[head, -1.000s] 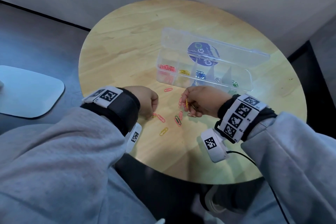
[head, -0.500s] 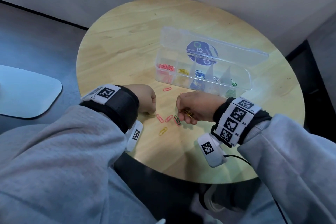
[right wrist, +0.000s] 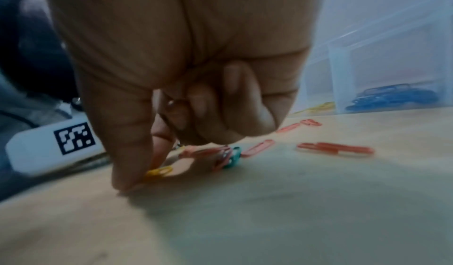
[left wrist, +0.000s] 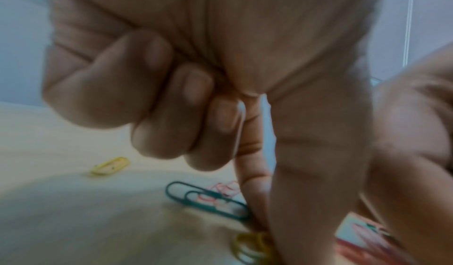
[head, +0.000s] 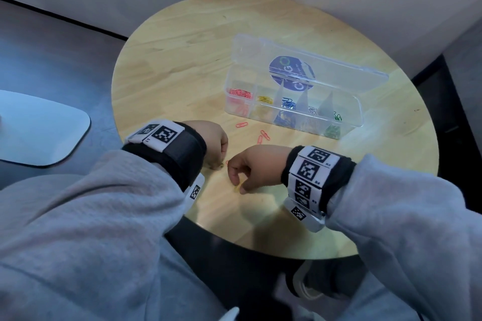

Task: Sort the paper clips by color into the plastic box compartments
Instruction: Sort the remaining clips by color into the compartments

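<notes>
Yellow paper clip (right wrist: 158, 172) now pinched at counter (head: 169, 65) level by right hand (head: 257, 168), dropped lower-centre of frame since a second ago; left hand (head: 212, 142) fingers curled, contents unclear; plastic box (head: 294, 101) upper right awaiting this clip, loose red clips (head: 263, 135) remaining.

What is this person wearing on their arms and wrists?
Both arms are in loose grey sleeves. Each wrist carries a black band faced with white tiles printed with black square codes. A small white camera block bearing another code hangs under each wrist. The hands are bare.
</notes>
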Motion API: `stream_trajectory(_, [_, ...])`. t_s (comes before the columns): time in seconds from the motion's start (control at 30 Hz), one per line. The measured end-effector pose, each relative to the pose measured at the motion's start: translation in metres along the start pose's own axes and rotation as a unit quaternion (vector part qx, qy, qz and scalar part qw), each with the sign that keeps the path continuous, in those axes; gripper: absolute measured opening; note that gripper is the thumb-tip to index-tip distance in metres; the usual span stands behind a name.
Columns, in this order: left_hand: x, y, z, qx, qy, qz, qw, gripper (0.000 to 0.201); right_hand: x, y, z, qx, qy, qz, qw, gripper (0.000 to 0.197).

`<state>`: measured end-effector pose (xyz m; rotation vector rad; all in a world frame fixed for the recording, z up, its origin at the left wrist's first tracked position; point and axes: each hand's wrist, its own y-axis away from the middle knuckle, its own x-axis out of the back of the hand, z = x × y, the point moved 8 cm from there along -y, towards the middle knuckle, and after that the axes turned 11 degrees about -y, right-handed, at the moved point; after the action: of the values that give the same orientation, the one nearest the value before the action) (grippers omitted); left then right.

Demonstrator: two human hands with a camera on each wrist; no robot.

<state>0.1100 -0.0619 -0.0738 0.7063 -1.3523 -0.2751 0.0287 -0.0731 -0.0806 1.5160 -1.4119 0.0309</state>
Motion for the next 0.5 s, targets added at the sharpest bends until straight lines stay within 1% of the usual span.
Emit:
stream_trajectory(0.03, [0.000,0.000,0.000,0.003,-0.001,-0.002,1.000,0.007,0.000,-0.001,-0.001,0.000,0.022,0.002,1.000,0.010])
stream_trajectory(0.13, [-0.002,0.001,0.000,0.003,0.009,-0.010,1.000,0.007,0.001,-0.002,0.000,0.001,0.057,0.006,0.998,0.007])
stream_trajectory(0.23, [0.000,0.002,-0.001,0.001,0.028,-0.001,1.000,0.006,0.003,0.002,0.007,-0.007,0.033,0.007,0.999,0.005])
stream_trajectory(0.3, [0.008,0.004,-0.005,0.000,0.066,0.013,0.998,0.005,0.008,0.006,0.013,-0.013,-0.010,0.017,1.000,0.005])
stream_trajectory(0.37, [0.018,0.005,-0.009,-0.013,0.144,0.013,0.989,0.011,0.019,0.010,0.021,-0.023,-0.059,0.050,0.997,0.008])
stream_trajectory(0.43, [0.029,0.007,-0.016,-0.023,0.247,0.014,0.969,0.016,0.032,0.014,0.033,-0.038,-0.127,0.083,0.988,0.011])
stream_trajectory(0.47, [0.034,0.008,-0.019,-0.023,0.300,0.022,0.954,0.017,0.037,0.016,0.039,-0.047,-0.183,0.092,0.978,0.013])
stream_trajectory(0.5, [0.039,0.008,-0.024,-0.020,0.351,0.032,0.936,0.019,0.041,0.019,0.045,-0.052,-0.251,0.101,0.961,0.016])
